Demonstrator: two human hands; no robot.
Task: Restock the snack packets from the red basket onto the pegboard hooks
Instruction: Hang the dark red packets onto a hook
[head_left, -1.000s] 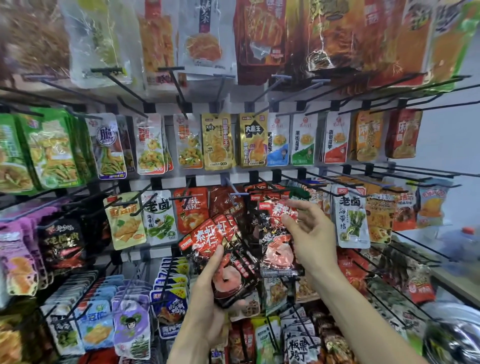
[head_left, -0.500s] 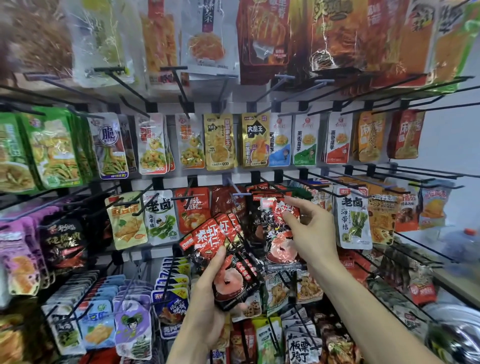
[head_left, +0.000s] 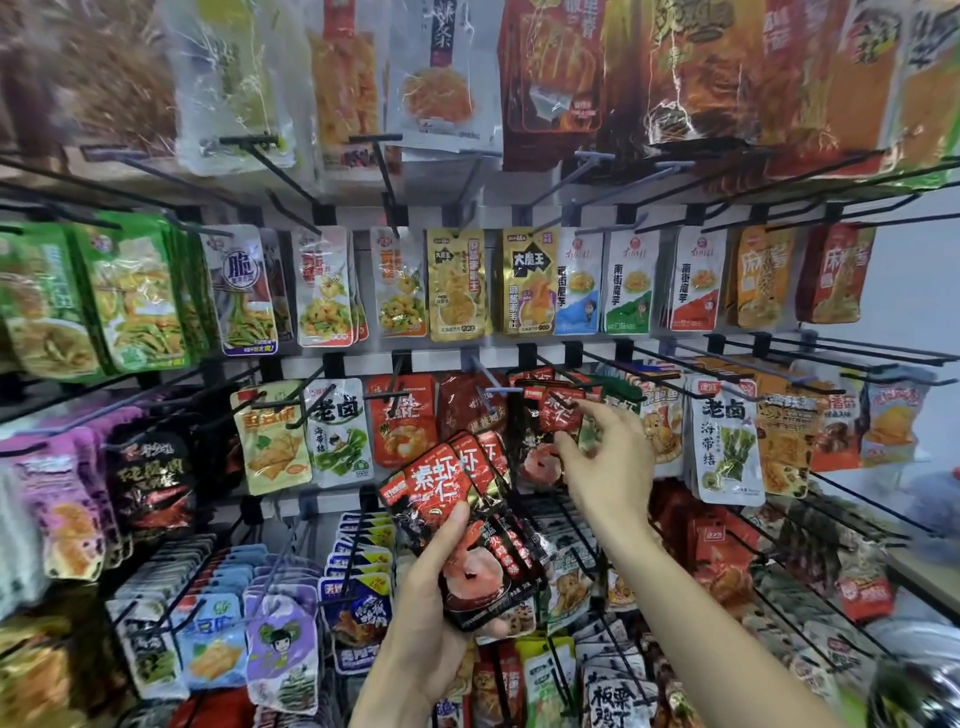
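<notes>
Shrimp snack packets (head_left: 457, 519) stayed gripped, fanned, in left hand (head_left: 436, 613); right hand (head_left: 602, 457) loosened its pinch, fingers spread beside hung packet (head_left: 556, 410). One likely hung; stack remained.

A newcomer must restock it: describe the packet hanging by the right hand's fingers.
On the wall rack, go to the third row down, near its middle. There, at the fingertips of the right hand, hangs a black packet with a red label. Its left neighbours are all red; only it matches the stack in the left hand.
</notes>
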